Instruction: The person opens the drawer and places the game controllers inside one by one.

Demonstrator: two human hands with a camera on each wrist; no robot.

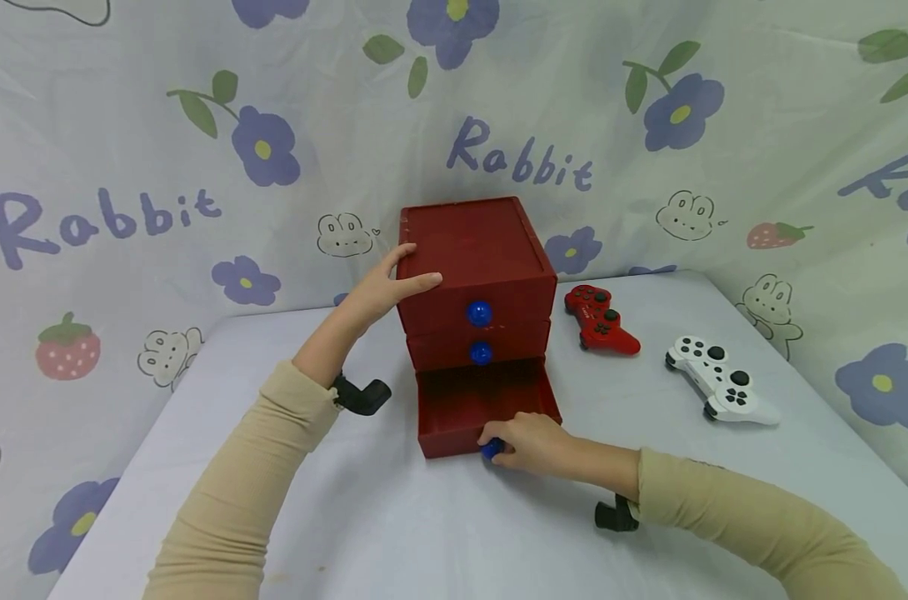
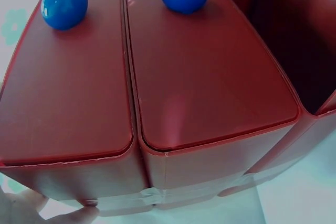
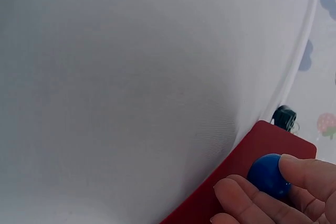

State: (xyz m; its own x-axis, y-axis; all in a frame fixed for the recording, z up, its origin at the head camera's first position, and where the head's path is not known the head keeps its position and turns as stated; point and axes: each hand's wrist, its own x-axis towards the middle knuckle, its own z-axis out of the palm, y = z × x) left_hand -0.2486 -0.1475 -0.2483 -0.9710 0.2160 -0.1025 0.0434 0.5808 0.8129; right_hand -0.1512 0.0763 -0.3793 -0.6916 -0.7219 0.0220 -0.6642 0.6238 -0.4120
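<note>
A dark red box of stacked drawers (image 1: 472,242) stands on the table, each drawer fronted by a round blue knob. Its bottom drawer (image 1: 446,442) is pulled out, and the part of its inside that shows holds nothing. My right hand (image 1: 532,442) pinches that drawer's blue knob (image 3: 269,174) between thumb and fingers. At the box's upper left edge, my left hand (image 1: 382,287) rests with its thumb on the top and fingers spread along the side. Both upper drawers, with their knobs (image 1: 480,313) in line, are closed.
Right of the box lies a red game controller (image 1: 602,321), and farther right a white game controller (image 1: 720,383). A white cloth covers the table (image 1: 379,517). Behind it hangs a patterned curtain (image 1: 334,125) with flowers and rabbits.
</note>
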